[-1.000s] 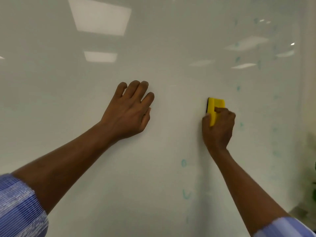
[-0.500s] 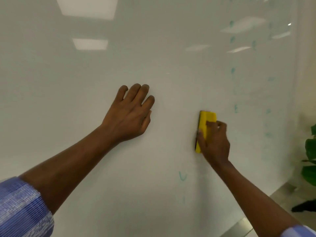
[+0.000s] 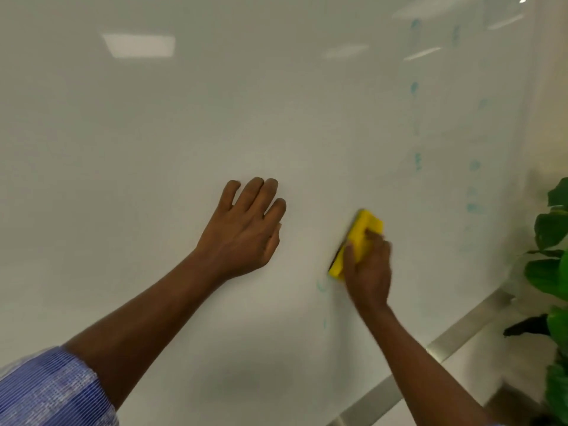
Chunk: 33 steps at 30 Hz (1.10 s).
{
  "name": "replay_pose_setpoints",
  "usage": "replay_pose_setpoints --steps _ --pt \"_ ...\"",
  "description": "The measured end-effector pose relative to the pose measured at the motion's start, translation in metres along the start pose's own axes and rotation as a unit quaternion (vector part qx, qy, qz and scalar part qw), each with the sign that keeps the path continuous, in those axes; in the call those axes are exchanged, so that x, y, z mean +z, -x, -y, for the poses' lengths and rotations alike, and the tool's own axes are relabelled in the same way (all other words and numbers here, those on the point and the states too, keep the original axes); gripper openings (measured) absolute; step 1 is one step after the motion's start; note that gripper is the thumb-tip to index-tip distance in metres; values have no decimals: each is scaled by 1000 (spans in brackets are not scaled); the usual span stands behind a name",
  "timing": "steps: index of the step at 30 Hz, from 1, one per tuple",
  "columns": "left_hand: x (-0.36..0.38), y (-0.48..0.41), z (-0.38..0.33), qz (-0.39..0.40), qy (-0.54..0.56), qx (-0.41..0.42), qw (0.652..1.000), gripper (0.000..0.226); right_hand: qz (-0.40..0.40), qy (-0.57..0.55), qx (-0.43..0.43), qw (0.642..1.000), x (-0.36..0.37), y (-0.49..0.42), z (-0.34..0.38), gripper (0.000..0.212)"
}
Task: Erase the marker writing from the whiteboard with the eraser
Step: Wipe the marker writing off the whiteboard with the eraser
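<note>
A large whiteboard (image 3: 153,133) fills the view. My right hand (image 3: 368,265) grips a yellow eraser (image 3: 358,238) with a dark felt face and holds it tilted against the board. Just below the eraser's lower end is a faint teal marker mark (image 3: 322,285), with a thinner streak under it. More pale teal marks (image 3: 417,161) run in columns up the board's right part. My left hand (image 3: 246,229) lies flat on the board, fingers straight, left of the eraser.
A metal frame edge (image 3: 455,339) runs along the board's bottom right. A green leafy plant (image 3: 550,272) stands at the right edge. Ceiling lights reflect in the board's upper part.
My right hand has slid the eraser down the board and tilted it, wiping out the upper teal mark below it. The view has dropped, so the frame and plant show. My left hand stays planted.
</note>
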<state>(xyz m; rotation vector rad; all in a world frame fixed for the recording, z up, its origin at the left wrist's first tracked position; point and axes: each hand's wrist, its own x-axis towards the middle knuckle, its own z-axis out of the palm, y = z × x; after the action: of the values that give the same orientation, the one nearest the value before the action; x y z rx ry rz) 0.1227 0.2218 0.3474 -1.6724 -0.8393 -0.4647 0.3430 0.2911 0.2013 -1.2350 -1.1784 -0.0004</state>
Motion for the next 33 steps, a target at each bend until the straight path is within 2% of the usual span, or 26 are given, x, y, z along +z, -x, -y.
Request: replay_pose_setpoints --steps 2,4,6,9,12,14,17,20,22,26,28,30,32,33 --pt "2 11 -8 1 6 5 1000 30 -27 -32 102 994 -1 -13 -9 49" --pt "5 16 -14 1 8 7 1000 30 -35 -37 113 992 1 -13 -2 44" --pt "7 15 -19 2 10 -1 1000 30 -34 -30 72 996 7 4 18 49" --pt "12 14 -29 6 24 -11 1000 34 30 -18 -48 998 20 61 45 56" --pt "15 18 -36 17 36 -4 999 37 93 25 -106 990 21 92 27 52" --pt "17 21 -39 19 39 -1 999 36 105 40 -55 992 16 92 -9 53" --pt "17 23 -40 19 47 7 999 34 71 33 81 994 8 81 -58 52" --pt "16 25 -40 21 53 12 998 34 43 -4 212 976 5 66 -65 47" --pt "15 26 -41 21 54 14 998 34 34 -22 226 973 10 65 -42 48" --pt "18 27 -43 22 58 19 998 35 44 -37 97 994 30 111 16 52" --pt "21 31 -46 25 67 24 997 35 58 -24 69 996 37 140 14 49" --pt "24 40 -52 33 76 36 996 35 64 -22 115 991 37 164 -11 48" --pt "28 51 -59 46 85 59 994 35 73 6 232 970 35 183 -48 47" --pt "30 55 -62 57 88 71 992 35 89 26 310 946 35 186 -66 47"
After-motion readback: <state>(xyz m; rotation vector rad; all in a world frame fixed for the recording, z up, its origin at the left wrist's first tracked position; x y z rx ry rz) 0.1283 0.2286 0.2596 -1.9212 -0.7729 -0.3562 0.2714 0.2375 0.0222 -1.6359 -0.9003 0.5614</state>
